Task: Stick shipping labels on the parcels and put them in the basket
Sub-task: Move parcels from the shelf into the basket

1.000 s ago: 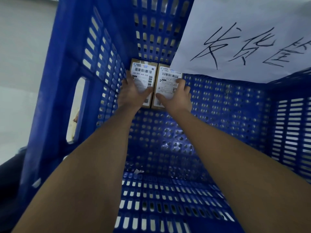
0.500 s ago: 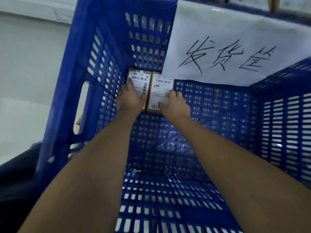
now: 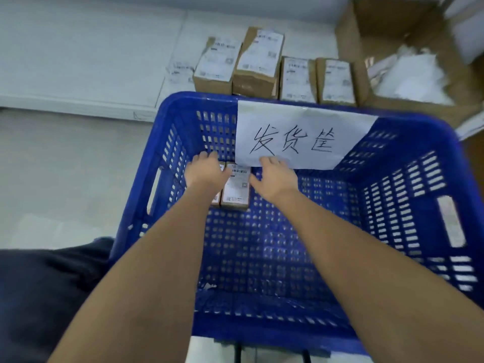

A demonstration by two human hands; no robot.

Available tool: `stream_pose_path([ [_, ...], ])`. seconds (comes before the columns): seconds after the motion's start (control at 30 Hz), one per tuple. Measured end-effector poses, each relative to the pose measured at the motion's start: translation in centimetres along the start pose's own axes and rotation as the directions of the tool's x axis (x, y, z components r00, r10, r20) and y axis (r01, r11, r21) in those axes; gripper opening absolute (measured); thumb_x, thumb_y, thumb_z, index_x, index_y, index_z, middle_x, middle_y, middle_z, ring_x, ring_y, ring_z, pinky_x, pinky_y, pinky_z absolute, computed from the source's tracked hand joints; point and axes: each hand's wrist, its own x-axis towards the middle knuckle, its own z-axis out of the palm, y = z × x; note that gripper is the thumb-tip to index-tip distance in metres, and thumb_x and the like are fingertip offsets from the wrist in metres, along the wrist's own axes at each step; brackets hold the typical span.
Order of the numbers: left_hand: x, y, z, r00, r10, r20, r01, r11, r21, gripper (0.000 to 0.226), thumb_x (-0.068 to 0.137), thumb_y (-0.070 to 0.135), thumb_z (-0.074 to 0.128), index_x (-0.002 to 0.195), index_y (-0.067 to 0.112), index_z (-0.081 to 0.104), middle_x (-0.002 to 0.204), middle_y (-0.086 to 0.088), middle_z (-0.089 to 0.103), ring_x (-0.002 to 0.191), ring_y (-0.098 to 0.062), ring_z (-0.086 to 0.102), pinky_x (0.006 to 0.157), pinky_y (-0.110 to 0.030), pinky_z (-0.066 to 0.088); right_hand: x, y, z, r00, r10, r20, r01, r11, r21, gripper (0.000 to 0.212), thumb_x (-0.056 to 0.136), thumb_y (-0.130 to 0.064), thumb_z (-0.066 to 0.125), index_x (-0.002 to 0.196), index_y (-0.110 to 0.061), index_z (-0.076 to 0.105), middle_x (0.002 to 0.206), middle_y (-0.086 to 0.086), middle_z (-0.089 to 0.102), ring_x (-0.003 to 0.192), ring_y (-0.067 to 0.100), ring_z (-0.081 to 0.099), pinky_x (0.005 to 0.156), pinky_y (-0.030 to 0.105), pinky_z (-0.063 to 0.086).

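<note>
Two labelled brown parcels lie side by side in the far left corner of the blue basket (image 3: 408,119). The right parcel (image 3: 237,188) shows its white shipping label. The left parcel (image 3: 216,199) is mostly hidden under my left arm. My left hand (image 3: 207,171) hovers over it with fingers spread and holds nothing. My right hand (image 3: 275,176) is to the right of the parcels, fingers relaxed and empty, apart from them. A white paper sign (image 3: 301,137) with handwritten characters hangs on the basket's far wall.
Behind the basket, several labelled cardboard parcels (image 3: 256,61) stand in a row on a white surface. A large open carton (image 3: 419,61) with white filling sits at the back right. Dark clothing (image 3: 44,292) is at the lower left.
Both hands have lifted off the two parcels and pulled back. My head has risen, so the whole basket and the parcels behind it have come into view.
</note>
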Motion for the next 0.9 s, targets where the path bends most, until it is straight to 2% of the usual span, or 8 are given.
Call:
stream_pose_path([
  [0.2,-2.3,2.0,-5.2,0.993,0.067,-0.096,-0.06,0.995,0.075,0.063,0.097,0.04,0.044,0.149,0.009,0.024,0.146,-0.014,0.037,0.134,-0.031,0.035,0.106,-0.042,0.031,-1.6,-0.5,-5.4,0.992,-0.092,-0.087,0.085,0.993,-0.085,0.051,0.097,-0.039,0.042,0.139,-0.011,0.035,0.139,0.011,0.041,0.127,0.028,0.039,0.099,0.039,0.037],
  [0.33,-2.7,2.8,-8.4,0.981,0.1,-0.167,-0.081,0.99,0.115,0.063,0.098,0.039,0.042,0.15,0.009,0.022,0.15,-0.014,0.035,0.137,-0.03,0.032,0.109,-0.041,0.028,-1.8,-0.9,-8.7,0.976,-0.142,-0.163,0.111,0.977,-0.184,0.05,0.099,-0.038,0.038,0.141,-0.011,0.032,0.14,0.01,0.04,0.127,0.028,0.039,0.101,0.038,0.033],
  [0.57,-1.3,3.6,-12.3,0.959,0.141,-0.247,-0.106,0.983,0.148,0.059,0.099,0.039,0.041,0.148,0.008,0.026,0.144,-0.013,0.04,0.132,-0.028,0.037,0.105,-0.037,0.031,-0.2,-1.6,-12.9,0.953,-0.15,-0.263,0.092,0.971,-0.222,0.052,0.099,-0.04,0.035,0.142,-0.011,0.031,0.147,0.009,0.034,0.135,0.026,0.031,0.111,0.041,0.024],
  [0.7,0.7,3.9,-13.6,0.956,0.137,-0.259,-0.092,0.98,0.178,0.064,0.099,0.042,0.04,0.15,0.009,0.02,0.148,-0.013,0.035,0.135,-0.028,0.033,0.108,-0.038,0.029,1.7,-1.9,-14.3,0.953,-0.134,-0.271,0.079,0.976,-0.204,0.05,0.099,-0.038,0.034,0.142,-0.012,0.031,0.146,0.009,0.034,0.134,0.026,0.032,0.108,0.04,0.027],
  [0.9,4.9,4.1,-14.6,0.944,0.118,-0.307,-0.067,0.983,0.17,0.061,0.098,0.04,0.041,0.148,0.009,0.024,0.145,-0.012,0.039,0.132,-0.027,0.036,0.106,-0.038,0.031,5.8,-3.2,-15.1,0.958,-0.051,-0.281,0.041,0.998,-0.039,0.048,0.1,-0.035,0.033,0.141,-0.011,0.03,0.144,0.01,0.034,0.127,0.028,0.036,0.097,0.041,0.036],
])
